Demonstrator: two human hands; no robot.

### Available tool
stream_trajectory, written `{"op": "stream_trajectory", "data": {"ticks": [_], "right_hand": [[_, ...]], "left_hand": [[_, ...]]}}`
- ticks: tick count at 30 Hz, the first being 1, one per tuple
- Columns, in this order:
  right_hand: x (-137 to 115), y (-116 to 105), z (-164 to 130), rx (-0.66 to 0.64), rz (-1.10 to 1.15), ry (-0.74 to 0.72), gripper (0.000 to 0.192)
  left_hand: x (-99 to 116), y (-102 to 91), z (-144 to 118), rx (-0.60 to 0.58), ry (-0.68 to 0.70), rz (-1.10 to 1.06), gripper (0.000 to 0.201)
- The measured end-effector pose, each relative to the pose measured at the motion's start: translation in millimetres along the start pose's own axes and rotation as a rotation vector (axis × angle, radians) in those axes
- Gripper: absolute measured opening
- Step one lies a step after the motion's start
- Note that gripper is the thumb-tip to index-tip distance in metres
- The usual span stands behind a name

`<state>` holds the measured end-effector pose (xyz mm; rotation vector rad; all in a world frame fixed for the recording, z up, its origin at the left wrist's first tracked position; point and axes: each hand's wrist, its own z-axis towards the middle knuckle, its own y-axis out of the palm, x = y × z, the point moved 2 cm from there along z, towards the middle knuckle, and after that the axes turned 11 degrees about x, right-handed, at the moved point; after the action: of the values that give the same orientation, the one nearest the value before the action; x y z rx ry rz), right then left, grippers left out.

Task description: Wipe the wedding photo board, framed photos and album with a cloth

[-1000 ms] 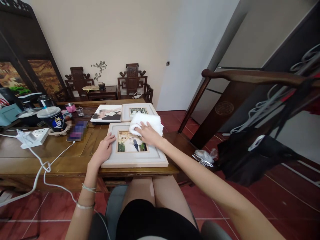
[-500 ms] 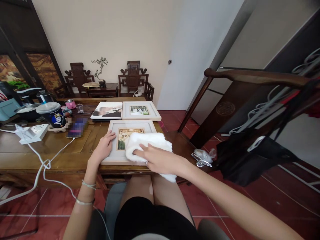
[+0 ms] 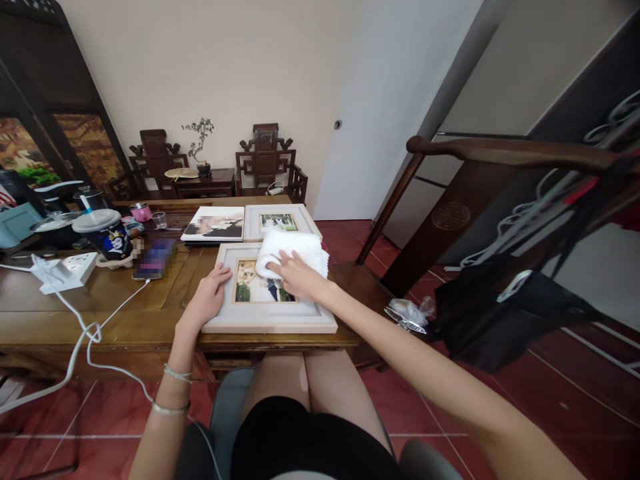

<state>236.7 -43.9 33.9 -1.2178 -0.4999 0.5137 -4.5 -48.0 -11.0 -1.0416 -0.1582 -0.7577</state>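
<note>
A pale wooden picture frame (image 3: pixel 270 325) with a photo inside lies flat at the table's front edge. My left hand (image 3: pixel 210 293) rests on its left side, fingers stretched over the border. Under my right hand (image 3: pixel 300 277) is a folded white towel (image 3: pixel 295 248), gripped and pressed on the upper right part of the frame. The towel covers that corner and part of the photo. Just behind lies a second picture frame (image 3: pixel 253 220) with another photo, its near edge partly hidden by the towel.
Left of the second frame lies a photo album (image 3: pixel 215 223). Farther left are a phone (image 3: pixel 154 260) on a charging cable, a lidded cup (image 3: pixel 107 233), a white power strip (image 3: pixel 70 272) and a pink cup (image 3: pixel 141 212). A wooden chair (image 3: pixel 450 187) stands right, with a black bag (image 3: pixel 490 313) beside it.
My right hand has slid the towel away from me, from the frame's lower right to its upper right, uncovering more of the photo. My left hand stays in place.
</note>
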Motion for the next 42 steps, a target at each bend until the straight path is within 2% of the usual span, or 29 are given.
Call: {"op": "stream_trajectory", "data": {"ticks": [3,6,9,11,13,18,22,24,27,30,33,36,38,42], "right_hand": [[-23.8,-25.5,-23.8,-0.115,0.039,-0.03,0.055],[-49.0,-56.7,-48.3,-0.288,0.141,-0.103,0.054],[-66.2,-73.1,-60.6,-0.31,0.172,-0.14,0.049],[-67.4,-67.1,-59.7,-0.246,0.172,-0.131,0.05],[-57.7,-49.6,-52.2,-0.163,0.17,-0.106,0.055],[-2.2,-4.0,-14.9,0.034,0.101,-0.034,0.058],[27.6,6.9,13.1,0.076,0.031,0.073,0.059],[25.9,7.2,17.8,0.064,0.011,0.099,0.058],[5.5,-0.5,8.1,0.002,0.019,0.07,0.055],[-23.5,-24.9,-16.4,-0.088,0.072,-0.01,0.054],[-49.4,-56.5,-42.2,-0.267,0.193,-0.116,0.055],[-63.6,-71.9,-54.0,-0.31,0.279,-0.176,0.055],[-63.5,-64.8,-50.7,-0.259,0.306,-0.173,0.059],[-40.0,-27.3,-22.3,-0.117,0.267,-0.154,0.064]], "left_hand": [[1.5,0.4,0.0,0.007,-0.005,0.008,0.049],[2.9,-0.1,-0.4,0.012,-0.006,0.01,0.05],[3.3,-0.9,-0.8,0.012,-0.008,-0.002,0.05],[3.1,-1.2,-0.8,0.007,-0.011,-0.007,0.05],[3.2,-1.3,-0.8,0.002,-0.011,-0.005,0.05],[4.9,-2.6,-0.8,-0.009,-0.007,0.001,0.05],[4.6,-3.1,-0.5,-0.01,-0.008,-0.012,0.049],[2.9,-2.2,-0.4,0.004,-0.012,-0.019,0.049],[-0.5,0.5,-0.5,0.027,-0.018,-0.018,0.05],[-3.1,3.1,-1.0,0.029,-0.015,-0.004,0.05],[-3.8,4.3,-1.5,0.011,-0.004,0.007,0.05],[-3.4,3.8,-1.9,0.0,-0.001,0.0,0.049],[-2.7,3.1,-2.3,-0.012,-0.006,-0.004,0.049],[-0.4,1.5,-3.1,-0.052,-0.022,-0.001,0.054]]}}
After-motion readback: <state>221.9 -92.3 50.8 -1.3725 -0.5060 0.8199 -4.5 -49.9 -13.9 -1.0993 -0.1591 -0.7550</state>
